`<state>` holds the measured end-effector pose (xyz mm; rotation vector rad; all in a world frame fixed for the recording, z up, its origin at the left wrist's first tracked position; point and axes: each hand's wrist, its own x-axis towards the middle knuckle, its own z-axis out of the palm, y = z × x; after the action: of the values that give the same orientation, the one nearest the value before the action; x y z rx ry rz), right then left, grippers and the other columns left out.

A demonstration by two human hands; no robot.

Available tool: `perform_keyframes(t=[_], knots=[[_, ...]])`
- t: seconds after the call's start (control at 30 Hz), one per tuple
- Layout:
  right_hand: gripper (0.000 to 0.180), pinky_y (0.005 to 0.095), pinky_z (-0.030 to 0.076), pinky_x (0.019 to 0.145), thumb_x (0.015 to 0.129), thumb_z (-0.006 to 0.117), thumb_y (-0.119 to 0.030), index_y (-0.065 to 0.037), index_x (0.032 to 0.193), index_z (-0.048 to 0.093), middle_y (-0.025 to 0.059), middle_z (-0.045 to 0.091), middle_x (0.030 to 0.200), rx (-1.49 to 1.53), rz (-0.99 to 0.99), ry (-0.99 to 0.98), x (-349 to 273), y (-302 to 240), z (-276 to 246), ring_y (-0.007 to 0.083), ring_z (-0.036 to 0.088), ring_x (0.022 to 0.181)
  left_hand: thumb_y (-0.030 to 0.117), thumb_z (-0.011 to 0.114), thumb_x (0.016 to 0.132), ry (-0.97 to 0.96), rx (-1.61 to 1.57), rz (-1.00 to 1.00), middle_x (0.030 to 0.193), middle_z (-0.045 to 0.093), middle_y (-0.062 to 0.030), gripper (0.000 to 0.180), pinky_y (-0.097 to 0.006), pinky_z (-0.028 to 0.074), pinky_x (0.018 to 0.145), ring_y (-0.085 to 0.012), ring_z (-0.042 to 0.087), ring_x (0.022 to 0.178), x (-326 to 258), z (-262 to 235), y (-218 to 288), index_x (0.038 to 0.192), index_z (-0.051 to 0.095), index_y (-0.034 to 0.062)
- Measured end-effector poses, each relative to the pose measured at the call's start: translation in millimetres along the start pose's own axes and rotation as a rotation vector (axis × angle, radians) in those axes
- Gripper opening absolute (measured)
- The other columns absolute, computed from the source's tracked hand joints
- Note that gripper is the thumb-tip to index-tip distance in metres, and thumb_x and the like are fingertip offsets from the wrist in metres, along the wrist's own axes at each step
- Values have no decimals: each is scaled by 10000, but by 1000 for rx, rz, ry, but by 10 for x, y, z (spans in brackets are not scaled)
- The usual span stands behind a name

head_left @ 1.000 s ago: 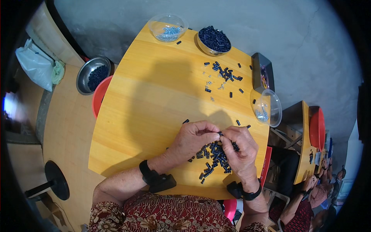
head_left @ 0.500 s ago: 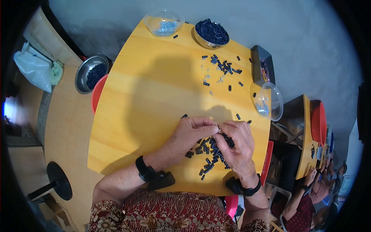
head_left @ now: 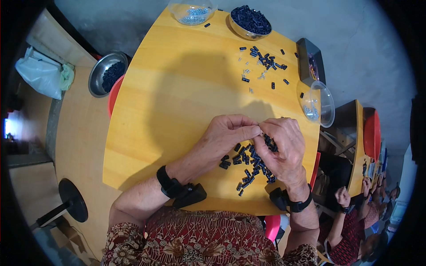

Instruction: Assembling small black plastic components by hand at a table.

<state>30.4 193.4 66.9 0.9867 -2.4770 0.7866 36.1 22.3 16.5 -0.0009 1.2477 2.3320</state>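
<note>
Workshop, yellow worktable (head_left: 133,124), bowl (head_left: 242,32) of black parts (head_left: 250,18), co-workers (head_left: 345,232) alongside

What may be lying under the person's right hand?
Small black pieces on the yellow table show beside the right hand and between its thumb and fingers. Whatever lies directly beneath the hand is covered.

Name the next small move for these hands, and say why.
The left hand should perhaps shift its thumb slightly aside: its fingertips meet those of the right hand by the near pile of black pieces, hiding whatever may be pinched there.
</note>
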Motion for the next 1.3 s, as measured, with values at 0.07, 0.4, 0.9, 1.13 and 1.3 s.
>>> perform_keyframes(t=[0.07,0.4,0.9,1.13,1.3], knots=[[294,352,460,688,677,758,13,-25,946,648,94,637,869,-22,-16,-9,12,-6,3,259,613,773,161,661,897,12,43,8,944,674,-24,193,-227,478,813,-76,599,875,13,-25,-18,1018,679,12],[206,373,460,721,721,727,-44,-31,916,663,91,596,866,-3,124,-278,-274,8,-119,274,580,816,118,617,928,67,192,159,943,684,-59,178,-238,498,844,-105,629,898,57,-49,2,1032,652,-22],[234,370,410,720,702,711,-56,-35,926,646,70,557,880,-118,85,-328,-319,-46,109,248,529,816,133,618,929,39,146,166,946,681,-64,200,-250,500,848,-111,630,907,59,-23,-84,1045,645,-28],[227,371,405,714,691,688,-14,-49,910,643,73,558,861,-49,136,-235,-342,-4,194,262,534,799,114,609,921,73,155,180,880,666,-51,171,-232,510,765,-89,619,840,58,7,-90,987,640,-41],[200,375,408,723,688,679,-3,-50,875,626,75,560,850,-5,186,-192,-349,20,210,269,544,812,120,613,931,53,208,174,945,680,-61,189,-247,503,839,-104,628,900,56,-23,-104,1046,648,-26]])
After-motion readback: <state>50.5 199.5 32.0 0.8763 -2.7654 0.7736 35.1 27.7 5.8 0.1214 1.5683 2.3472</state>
